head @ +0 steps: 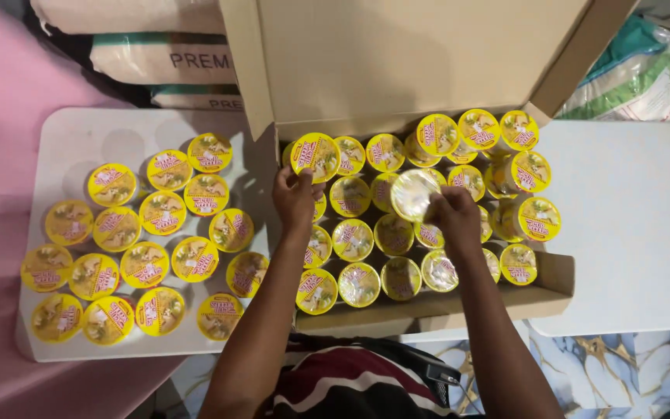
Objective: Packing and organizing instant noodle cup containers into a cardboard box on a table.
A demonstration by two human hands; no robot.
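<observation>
This looks like a small shop's stockroom or a home used for storing goods. An open cardboard carton [428, 70] is packed tight with identical yellow-lidded cups [350, 237], and many more of the same cups [145, 264] stand in rows on a white bench [79, 136]. Large filled sacks [157, 54] are stacked behind, beside a pink wall [1, 93], over a marble-patterned floor [630, 372].

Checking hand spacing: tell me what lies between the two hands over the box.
In the head view, yellow-lidded cups inside the cardboard box lie between left hand and right hand.
</observation>
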